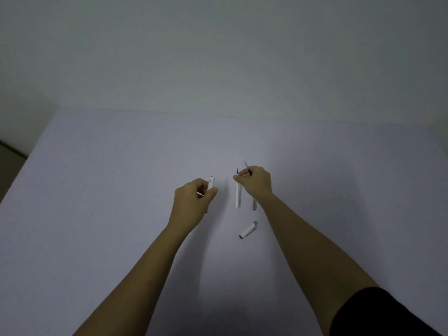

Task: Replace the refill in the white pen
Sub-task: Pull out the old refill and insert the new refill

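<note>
Left hand (194, 197) clenched around white pen barrel (211, 183); right hand (255, 181) pinching thin refill (246, 166), mid-frame; cap (248, 230) below on surface (97, 190).

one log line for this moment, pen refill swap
left hand: holds white pen barrel | right hand: grips refill | cap: on table

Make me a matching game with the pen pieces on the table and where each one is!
Things:
1. white pen barrel
2. white refill
3. white cap

Places:
A. lying alone on the table, nearest the person
B. held in the left hand
C. on the table by the right hand fingertips

Pairs: 1-B, 2-C, 3-A
</note>
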Action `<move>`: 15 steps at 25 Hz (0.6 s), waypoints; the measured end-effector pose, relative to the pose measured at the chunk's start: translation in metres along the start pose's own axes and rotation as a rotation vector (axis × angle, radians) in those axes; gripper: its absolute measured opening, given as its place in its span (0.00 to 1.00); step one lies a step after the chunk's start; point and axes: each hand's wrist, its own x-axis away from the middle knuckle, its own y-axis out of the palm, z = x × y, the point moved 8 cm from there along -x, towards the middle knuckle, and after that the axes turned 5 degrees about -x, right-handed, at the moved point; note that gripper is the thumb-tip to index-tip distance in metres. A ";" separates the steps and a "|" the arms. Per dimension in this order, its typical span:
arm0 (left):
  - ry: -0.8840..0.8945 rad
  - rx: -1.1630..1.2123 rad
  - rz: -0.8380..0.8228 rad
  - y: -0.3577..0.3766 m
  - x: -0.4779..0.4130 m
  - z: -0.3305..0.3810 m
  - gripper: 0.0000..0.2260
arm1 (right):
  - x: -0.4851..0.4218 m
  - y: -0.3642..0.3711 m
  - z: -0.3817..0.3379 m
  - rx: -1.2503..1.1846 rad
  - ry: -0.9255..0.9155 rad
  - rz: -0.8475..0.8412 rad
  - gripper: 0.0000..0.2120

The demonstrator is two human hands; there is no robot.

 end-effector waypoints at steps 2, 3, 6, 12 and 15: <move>-0.001 0.009 -0.016 0.005 0.002 -0.002 0.07 | -0.003 0.005 0.012 0.071 0.028 0.017 0.11; -0.004 0.016 -0.023 0.007 0.001 -0.003 0.07 | -0.007 0.006 0.016 0.096 0.042 0.033 0.10; -0.005 0.022 -0.024 0.009 -0.015 -0.005 0.07 | -0.022 0.010 0.021 0.164 0.073 0.069 0.10; -0.039 -0.001 -0.004 0.010 -0.060 -0.025 0.07 | -0.067 0.041 0.015 0.189 0.065 0.044 0.11; -0.101 -0.013 -0.008 0.015 -0.071 -0.047 0.07 | -0.082 0.067 0.025 0.203 0.111 -0.027 0.12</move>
